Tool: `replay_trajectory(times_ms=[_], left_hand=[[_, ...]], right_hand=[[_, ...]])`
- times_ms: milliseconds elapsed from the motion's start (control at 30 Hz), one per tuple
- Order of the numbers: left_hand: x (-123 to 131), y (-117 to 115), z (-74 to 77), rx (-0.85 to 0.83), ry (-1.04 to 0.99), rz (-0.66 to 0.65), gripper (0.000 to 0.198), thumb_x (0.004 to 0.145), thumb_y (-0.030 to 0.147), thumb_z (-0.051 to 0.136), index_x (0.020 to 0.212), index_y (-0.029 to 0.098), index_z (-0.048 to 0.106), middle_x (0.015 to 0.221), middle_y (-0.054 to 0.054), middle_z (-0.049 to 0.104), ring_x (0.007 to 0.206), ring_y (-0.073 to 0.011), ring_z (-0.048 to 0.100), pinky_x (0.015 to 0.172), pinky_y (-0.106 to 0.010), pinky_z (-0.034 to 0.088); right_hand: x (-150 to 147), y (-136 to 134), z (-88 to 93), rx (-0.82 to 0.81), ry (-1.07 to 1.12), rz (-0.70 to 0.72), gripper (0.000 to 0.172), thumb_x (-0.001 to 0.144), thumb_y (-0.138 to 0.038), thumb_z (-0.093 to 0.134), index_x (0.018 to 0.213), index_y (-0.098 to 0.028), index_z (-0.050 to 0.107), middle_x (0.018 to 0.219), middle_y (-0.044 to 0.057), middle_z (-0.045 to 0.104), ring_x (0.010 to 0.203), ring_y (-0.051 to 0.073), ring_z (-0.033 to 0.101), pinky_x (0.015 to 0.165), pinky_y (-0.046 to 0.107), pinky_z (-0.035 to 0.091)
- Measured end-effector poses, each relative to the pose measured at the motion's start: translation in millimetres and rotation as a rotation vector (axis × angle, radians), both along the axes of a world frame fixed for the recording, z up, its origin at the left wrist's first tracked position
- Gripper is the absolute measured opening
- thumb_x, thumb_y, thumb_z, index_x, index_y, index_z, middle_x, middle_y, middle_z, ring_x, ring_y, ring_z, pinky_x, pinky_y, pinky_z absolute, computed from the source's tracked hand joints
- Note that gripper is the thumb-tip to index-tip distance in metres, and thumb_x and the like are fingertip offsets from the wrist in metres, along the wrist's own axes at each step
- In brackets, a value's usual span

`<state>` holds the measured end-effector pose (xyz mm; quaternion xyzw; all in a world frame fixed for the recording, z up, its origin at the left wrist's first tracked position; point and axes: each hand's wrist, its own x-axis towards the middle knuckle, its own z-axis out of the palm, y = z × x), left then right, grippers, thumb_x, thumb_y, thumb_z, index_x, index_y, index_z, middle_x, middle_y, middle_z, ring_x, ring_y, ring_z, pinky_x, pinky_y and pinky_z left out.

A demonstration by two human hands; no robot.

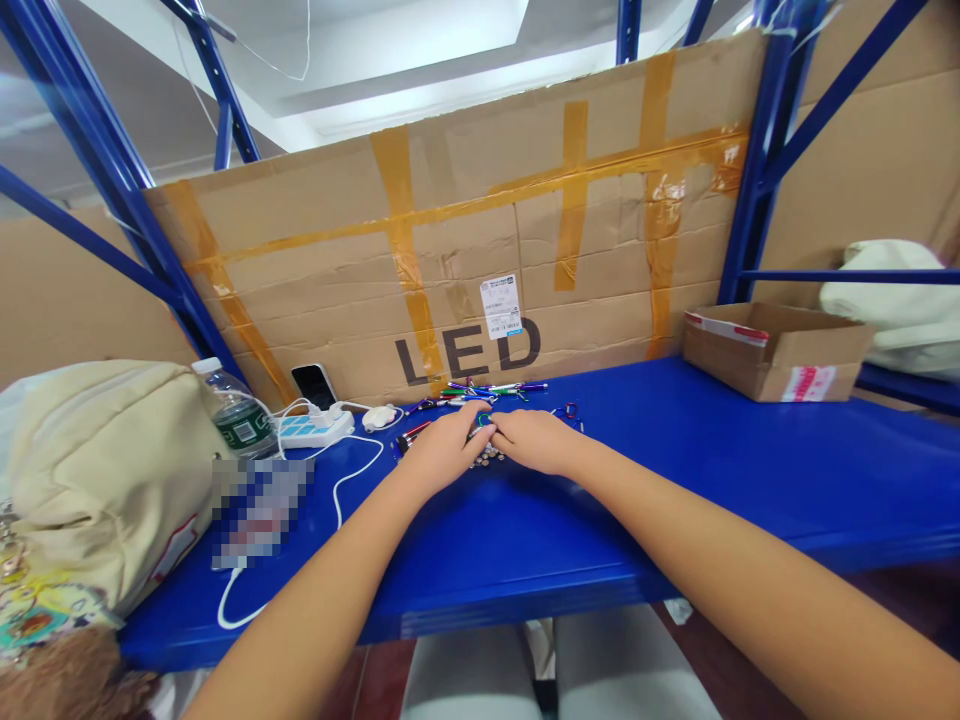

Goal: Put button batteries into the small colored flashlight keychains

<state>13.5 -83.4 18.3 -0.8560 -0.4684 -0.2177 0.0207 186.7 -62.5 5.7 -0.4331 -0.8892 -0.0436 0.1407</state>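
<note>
My left hand (pixel 448 442) and my right hand (pixel 531 438) meet over the blue table, fingers bent and closed, fingertips almost touching. A small green loop-shaped piece (pixel 484 420) shows between them; what each hand grips is mostly hidden. Below the fingertips lies a little heap of small silvery pieces (pixel 491 458). Slim coloured metallic sticks (pixel 495 391), pen-like in shape, lie in a row just behind my hands. Red and black sticks (pixel 412 437) rest beside my left hand. By my right hand lies a dark red and blue clip-like piece (pixel 570 411).
A power strip (pixel 315 428) with white cables, a phone (pixel 313 385), a water bottle (pixel 238 410) and a beige bag (pixel 112 470) stand left. An open cardboard box (pixel 776 350) sits at right. A large cardboard sheet (pixel 480 230) walls the back of the blue table (pixel 510 550).
</note>
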Motion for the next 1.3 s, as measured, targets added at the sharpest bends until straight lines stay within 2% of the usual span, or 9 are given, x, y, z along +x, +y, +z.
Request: replay_trajectory(times_ms=[133, 300, 500, 600, 700, 833, 1067, 1200, 1300], left_hand=[[-8, 4, 5.6, 0.019, -0.065, -0.128, 0.025, 0.092, 0.032, 0.046, 0.112, 0.02, 0.058, 0.109, -0.006, 0.066, 0.1, -0.02, 0.06, 0.086, -0.03, 0.045], [-10, 8, 7.0, 0.006, -0.148, -0.155, 0.022, 0.092, 0.029, 0.045, 0.086, 0.017, 0.063, 0.086, -0.003, 0.067, 0.082, -0.0173, 0.06, 0.078, -0.029, 0.046], [-7, 10, -1.4, -0.003, -0.24, -0.142, 0.022, 0.089, 0.033, 0.051, 0.106, 0.02, 0.058, 0.098, -0.002, 0.066, 0.087, -0.0169, 0.06, 0.079, -0.028, 0.045], [-6, 9, -1.8, -0.016, -0.244, -0.154, 0.018, 0.091, 0.031, 0.046, 0.095, 0.02, 0.06, 0.088, 0.0, 0.066, 0.082, -0.0155, 0.059, 0.076, -0.026, 0.043], [-6, 11, -2.6, -0.061, -0.271, -0.067, 0.023, 0.091, 0.032, 0.044, 0.08, 0.018, 0.059, 0.068, 0.002, 0.059, 0.066, -0.0136, 0.053, 0.065, -0.024, 0.04], [-7, 14, -6.3, -0.078, -0.289, -0.022, 0.025, 0.09, 0.032, 0.043, 0.075, 0.018, 0.057, 0.071, 0.002, 0.06, 0.07, -0.0142, 0.054, 0.066, -0.025, 0.039], [1, 10, -9.6, -0.034, -0.193, -0.003, 0.024, 0.091, 0.031, 0.041, 0.08, 0.019, 0.059, 0.077, -0.001, 0.064, 0.073, -0.0173, 0.057, 0.068, -0.027, 0.04], [7, 7, -12.0, -0.018, -0.204, 0.027, 0.022, 0.093, 0.032, 0.041, 0.096, 0.02, 0.059, 0.091, -0.004, 0.067, 0.084, -0.0202, 0.061, 0.074, -0.029, 0.042], [9, 6, -13.2, -0.018, -0.185, 0.042, 0.025, 0.095, 0.033, 0.035, 0.093, 0.019, 0.056, 0.089, -0.006, 0.067, 0.082, -0.0208, 0.062, 0.073, -0.03, 0.043]], right_hand=[[3, 3, -1.7, -0.049, 0.039, 0.048, 0.041, 0.096, -0.038, 0.028, 0.113, -0.015, 0.057, 0.103, 0.015, 0.068, 0.091, 0.028, 0.064, 0.07, 0.033, 0.043], [7, 7, -0.1, -0.155, 0.197, 0.13, 0.038, 0.097, -0.037, 0.027, 0.096, -0.018, 0.059, 0.094, 0.01, 0.068, 0.084, 0.022, 0.062, 0.071, 0.031, 0.042], [4, 10, -1.5, -0.341, 0.445, 0.209, 0.036, 0.097, -0.032, 0.025, 0.068, -0.02, 0.044, 0.058, 0.0, 0.053, 0.056, 0.014, 0.051, 0.059, 0.027, 0.04], [2, 11, -3.9, -0.439, 0.502, 0.178, 0.035, 0.097, -0.037, 0.024, 0.07, -0.021, 0.04, 0.054, -0.003, 0.048, 0.05, 0.013, 0.047, 0.054, 0.026, 0.039], [3, 12, -5.4, -0.335, 0.44, 0.142, 0.027, 0.096, -0.037, 0.029, 0.081, -0.02, 0.044, 0.069, 0.002, 0.059, 0.061, 0.016, 0.054, 0.058, 0.027, 0.041], [3, 9, -6.5, -0.126, 0.214, 0.103, 0.031, 0.094, -0.042, 0.036, 0.106, -0.018, 0.05, 0.099, 0.013, 0.066, 0.083, 0.025, 0.062, 0.065, 0.031, 0.042], [-5, -4, -4.1, 0.08, -0.076, -0.052, 0.034, 0.095, -0.034, 0.029, 0.107, -0.013, 0.054, 0.091, 0.016, 0.069, 0.083, 0.03, 0.066, 0.066, 0.035, 0.045], [-5, -2, -1.2, 0.091, -0.021, -0.096, 0.032, 0.095, -0.033, 0.029, 0.1, -0.015, 0.055, 0.09, 0.015, 0.069, 0.082, 0.029, 0.066, 0.068, 0.036, 0.045], [-5, 3, -3.4, -0.002, 0.209, -0.078, 0.028, 0.095, -0.031, 0.028, 0.09, -0.017, 0.052, 0.092, 0.014, 0.067, 0.082, 0.025, 0.063, 0.07, 0.034, 0.044]])
